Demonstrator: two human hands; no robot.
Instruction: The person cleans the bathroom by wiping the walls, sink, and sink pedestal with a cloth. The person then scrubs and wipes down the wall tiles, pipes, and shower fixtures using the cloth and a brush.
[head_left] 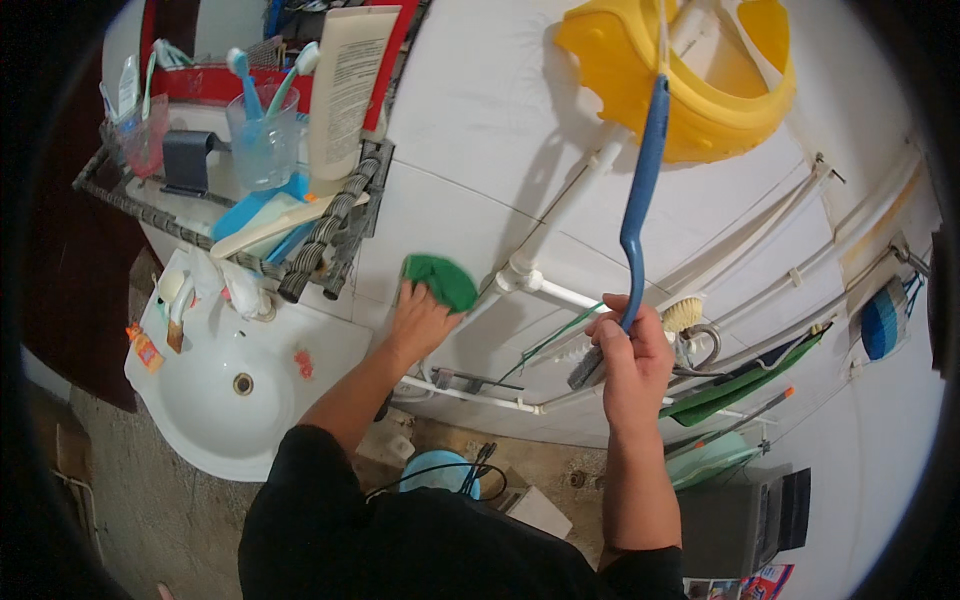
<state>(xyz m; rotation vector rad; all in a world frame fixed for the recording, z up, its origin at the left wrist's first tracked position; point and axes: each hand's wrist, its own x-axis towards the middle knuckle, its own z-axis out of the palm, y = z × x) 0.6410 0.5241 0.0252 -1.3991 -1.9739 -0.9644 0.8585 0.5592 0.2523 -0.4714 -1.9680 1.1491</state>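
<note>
My left hand (428, 322) presses a bunched green cloth (440, 281) against the white tiled wall, beside the shelf's right end. Its fingers are closed over the cloth's near edge. My right hand (637, 352) grips the lower end of a long, bent blue handle (645, 175), which rises in front of a yellow plastic basin. Just left of these fingers shows a grey bristly piece (587, 368); whether it belongs to the blue handle, I cannot tell.
White pipes (575, 185) run along the wall between my hands, below the yellow basin (690, 110). At left, a shelf with toothbrush cups (262, 135) and a cream tube (345, 95) overhangs the sink (215, 420). A light-blue bucket (438, 462) with black cables stands below.
</note>
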